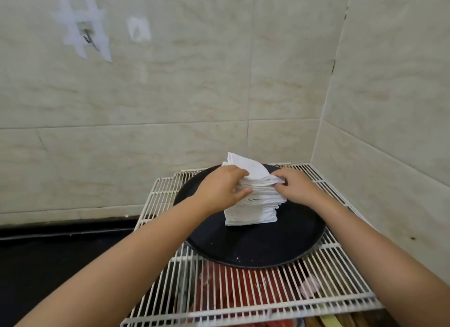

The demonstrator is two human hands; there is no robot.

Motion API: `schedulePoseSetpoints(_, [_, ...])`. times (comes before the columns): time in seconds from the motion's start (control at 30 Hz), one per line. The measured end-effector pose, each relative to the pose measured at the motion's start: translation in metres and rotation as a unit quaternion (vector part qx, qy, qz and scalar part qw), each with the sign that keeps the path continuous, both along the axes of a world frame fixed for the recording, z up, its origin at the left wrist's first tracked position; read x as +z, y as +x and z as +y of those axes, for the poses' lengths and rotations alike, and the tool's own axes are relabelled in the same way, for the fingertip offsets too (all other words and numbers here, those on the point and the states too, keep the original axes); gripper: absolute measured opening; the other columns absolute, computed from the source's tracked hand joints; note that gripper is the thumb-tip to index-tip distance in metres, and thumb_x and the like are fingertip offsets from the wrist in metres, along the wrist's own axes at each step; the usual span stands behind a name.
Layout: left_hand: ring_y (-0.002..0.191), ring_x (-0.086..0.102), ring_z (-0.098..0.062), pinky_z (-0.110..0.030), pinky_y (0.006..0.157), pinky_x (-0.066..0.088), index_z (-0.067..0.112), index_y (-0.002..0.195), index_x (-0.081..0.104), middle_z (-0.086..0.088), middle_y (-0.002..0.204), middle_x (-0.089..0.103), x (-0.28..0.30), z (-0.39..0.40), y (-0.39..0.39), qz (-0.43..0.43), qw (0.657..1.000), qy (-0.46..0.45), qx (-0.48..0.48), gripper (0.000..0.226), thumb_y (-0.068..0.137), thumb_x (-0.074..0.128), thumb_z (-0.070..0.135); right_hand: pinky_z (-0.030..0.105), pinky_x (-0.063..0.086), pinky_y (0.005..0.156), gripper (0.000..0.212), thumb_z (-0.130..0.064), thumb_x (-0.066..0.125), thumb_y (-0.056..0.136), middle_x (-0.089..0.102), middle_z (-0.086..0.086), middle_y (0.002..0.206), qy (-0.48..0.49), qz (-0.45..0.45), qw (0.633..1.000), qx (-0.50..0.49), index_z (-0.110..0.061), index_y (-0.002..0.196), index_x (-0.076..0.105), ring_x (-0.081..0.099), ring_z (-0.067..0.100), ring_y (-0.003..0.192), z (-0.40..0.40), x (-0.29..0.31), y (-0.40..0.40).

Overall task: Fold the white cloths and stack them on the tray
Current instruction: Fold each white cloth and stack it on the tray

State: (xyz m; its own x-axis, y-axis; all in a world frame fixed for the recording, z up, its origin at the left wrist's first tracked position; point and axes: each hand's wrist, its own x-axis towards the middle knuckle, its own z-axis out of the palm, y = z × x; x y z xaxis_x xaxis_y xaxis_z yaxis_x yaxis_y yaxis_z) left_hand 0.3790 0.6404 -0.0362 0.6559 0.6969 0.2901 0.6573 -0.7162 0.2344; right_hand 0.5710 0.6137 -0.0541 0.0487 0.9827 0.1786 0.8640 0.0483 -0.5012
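A tall stack of folded white cloths point(252, 205) stands on a round black tray point(255, 248), toward the tray's far side. The tray rests on a white wire rack point(243, 300) set in the corner of a tiled wall point(170, 95).

The left hand point(220, 189) is at the left side of the stack's top, its fingers curled over the upper cloths and its thumb lying against the stack's near side, so it grips the top layers. The right hand point(295, 186) is at the right side of the top, its fingertips pinching the edge of the top cloth point(248, 167), whose far corner sticks up above the stack.

Through the rack's bars, red things point(233, 285) show underneath, too blurred to tell what they are. A dark desk point(48, 253) lies left of the rack. A hook point(89, 38) is stuck on the wall, upper left.
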Motion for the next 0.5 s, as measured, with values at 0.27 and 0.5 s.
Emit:
schedulePoseSetpoints(0.27, [0.118,0.047,-0.031,-0.039,0.092,0.041,0.008,0.129,0.043,-0.011,0.130,0.047,-0.002,-0.011,-0.024,0.031,0.994,0.031,0.100,0.041,0.092,0.048,0.026,0.038,0.039,0.102,0.044,-0.012,0.048,0.086,0.049,0.012,0.135,0.019,-0.162,0.986,0.014,-0.010,0.129,0.049,0.044,0.030,0.123,-0.004,0.025,-0.041])
schedulePoseSetpoints(0.5, [0.124,0.038,-0.033,-0.040,0.100,0.037,0.003,0.123,0.046,-0.017,0.131,0.045,-0.003,-0.043,-0.191,0.112,0.924,0.018,0.366,0.035,0.094,0.043,0.023,0.038,0.037,0.105,0.043,-0.023,0.047,0.092,0.047,0.014,0.138,0.080,-0.158,0.967,0.186,-0.011,0.133,0.044,0.043,0.030,0.127,0.003,0.045,-0.197])
